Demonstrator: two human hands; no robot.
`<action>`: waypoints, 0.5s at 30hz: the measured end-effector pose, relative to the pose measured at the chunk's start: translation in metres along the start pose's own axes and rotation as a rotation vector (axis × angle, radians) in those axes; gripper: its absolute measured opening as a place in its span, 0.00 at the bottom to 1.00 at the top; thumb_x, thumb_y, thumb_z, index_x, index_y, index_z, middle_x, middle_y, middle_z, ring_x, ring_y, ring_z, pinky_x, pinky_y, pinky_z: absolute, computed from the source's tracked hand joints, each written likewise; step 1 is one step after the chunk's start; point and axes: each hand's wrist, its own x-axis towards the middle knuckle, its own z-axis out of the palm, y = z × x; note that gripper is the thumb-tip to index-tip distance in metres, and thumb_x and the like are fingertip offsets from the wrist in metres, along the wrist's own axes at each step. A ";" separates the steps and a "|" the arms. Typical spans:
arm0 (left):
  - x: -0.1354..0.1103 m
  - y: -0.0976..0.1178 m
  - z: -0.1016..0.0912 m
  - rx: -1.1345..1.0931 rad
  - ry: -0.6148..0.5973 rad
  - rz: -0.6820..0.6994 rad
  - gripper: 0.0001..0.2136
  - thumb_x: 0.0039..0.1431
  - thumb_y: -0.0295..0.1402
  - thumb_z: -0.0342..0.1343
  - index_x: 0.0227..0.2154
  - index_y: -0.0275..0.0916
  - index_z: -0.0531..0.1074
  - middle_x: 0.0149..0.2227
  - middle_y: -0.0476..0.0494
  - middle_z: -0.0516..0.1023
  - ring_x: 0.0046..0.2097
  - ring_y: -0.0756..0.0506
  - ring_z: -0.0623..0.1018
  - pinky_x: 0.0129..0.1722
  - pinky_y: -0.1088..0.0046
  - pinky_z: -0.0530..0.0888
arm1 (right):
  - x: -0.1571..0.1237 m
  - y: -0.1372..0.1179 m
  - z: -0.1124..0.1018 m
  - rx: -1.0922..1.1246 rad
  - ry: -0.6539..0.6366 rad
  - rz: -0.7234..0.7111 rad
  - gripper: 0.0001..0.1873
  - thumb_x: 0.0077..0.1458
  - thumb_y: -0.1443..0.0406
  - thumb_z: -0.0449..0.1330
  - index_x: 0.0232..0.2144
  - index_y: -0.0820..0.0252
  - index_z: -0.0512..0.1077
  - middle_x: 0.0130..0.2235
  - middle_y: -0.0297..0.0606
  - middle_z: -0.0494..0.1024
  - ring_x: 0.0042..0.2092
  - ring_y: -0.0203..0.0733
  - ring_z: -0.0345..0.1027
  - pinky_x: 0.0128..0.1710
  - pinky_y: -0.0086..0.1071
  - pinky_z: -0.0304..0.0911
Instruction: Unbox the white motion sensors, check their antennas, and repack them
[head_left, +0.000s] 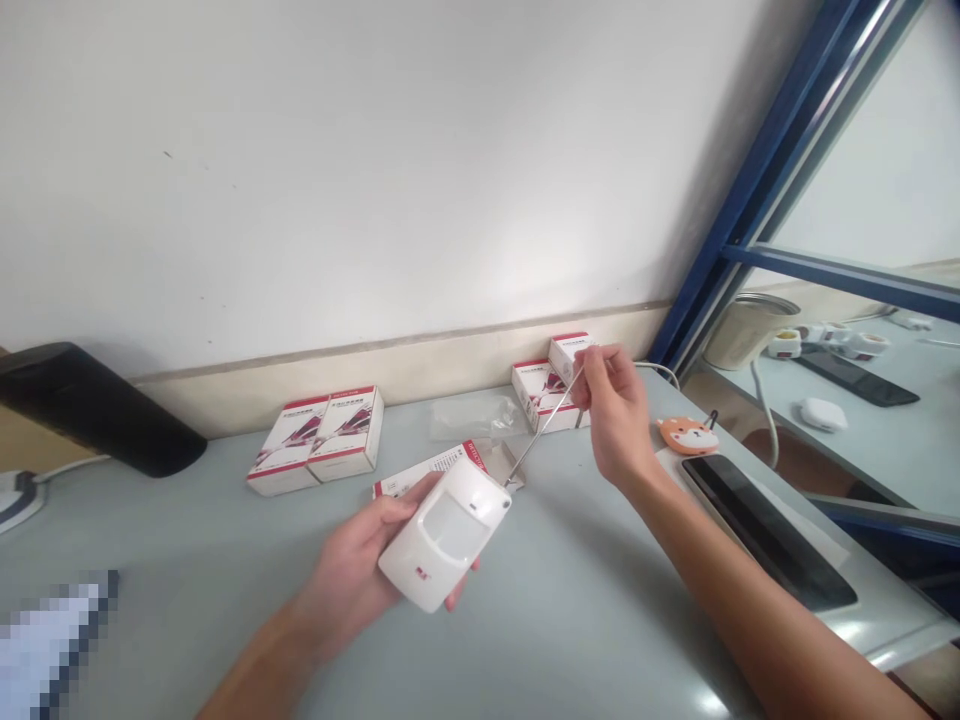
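A white motion detector (444, 535), with a curved lens window and a small red logo, lies tilted in my left hand (360, 560), its fingers wrapped round the body from below. From the detector's upper right corner a thin metal antenna (541, 430) slants up to the right. My right hand (616, 410) pinches the antenna's far end between thumb and fingers. Behind the detector lies a white and red box (431, 470) with an open flap, partly hidden by the detector.
Two boxes (319, 440) stand at the back left, more boxes (544, 392) behind my right hand. A clear plastic bag (472, 415) lies between them. At right are a phone (765, 530) and an orange animal-face case (688, 434). A black cylinder (97, 405) leans at far left.
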 end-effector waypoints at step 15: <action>-0.001 0.010 0.027 -0.049 0.231 0.112 0.15 0.66 0.41 0.54 0.43 0.38 0.83 0.29 0.37 0.82 0.32 0.39 0.77 0.37 0.61 0.74 | -0.059 0.007 0.031 0.121 -0.545 0.233 0.22 0.62 0.48 0.68 0.28 0.57 0.71 0.30 0.32 0.73 0.31 0.38 0.66 0.33 0.33 0.60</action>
